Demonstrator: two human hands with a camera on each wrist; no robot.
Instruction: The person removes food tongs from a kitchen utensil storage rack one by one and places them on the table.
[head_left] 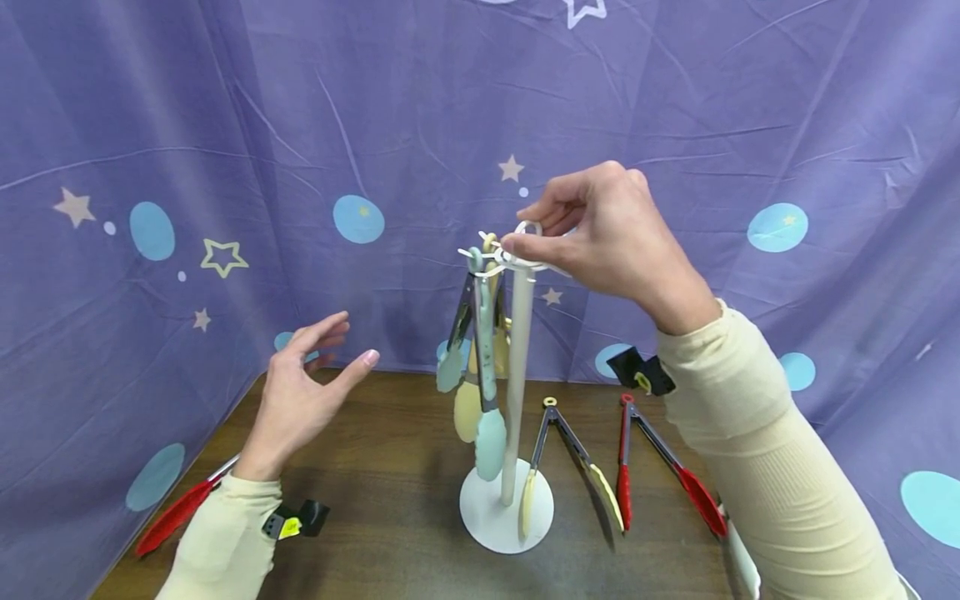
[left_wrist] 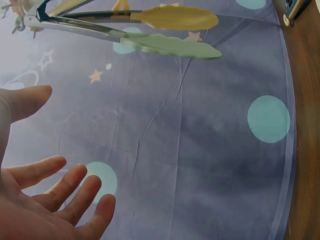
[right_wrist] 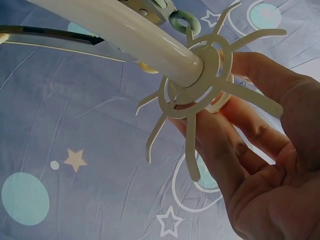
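A white utensil stand (head_left: 517, 375) with a round base rises from the table. Its top is a wheel of hooks (right_wrist: 190, 90). With thumb and fingers my right hand (head_left: 600, 229) grips that top near its small loop. Mint green tongs (head_left: 489, 433) and yellow tongs (head_left: 467, 408) hang by their end rings from hooks on the stand's left side. To the left of the stand my left hand (head_left: 300, 400) is held in the air, fingers spread and holding nothing. In the left wrist view the hanging mint green tongs (left_wrist: 170, 46) are apart from that hand.
Spread yellow-tipped tongs (head_left: 573, 458) lie right of the stand, one tip over its base. Red tongs (head_left: 660, 458) lie farther right, with a partly hidden white object (head_left: 741, 554) by my sleeve. More red tongs (head_left: 176, 517) lie at the left edge. A purple curtain (head_left: 420, 108) hangs behind.
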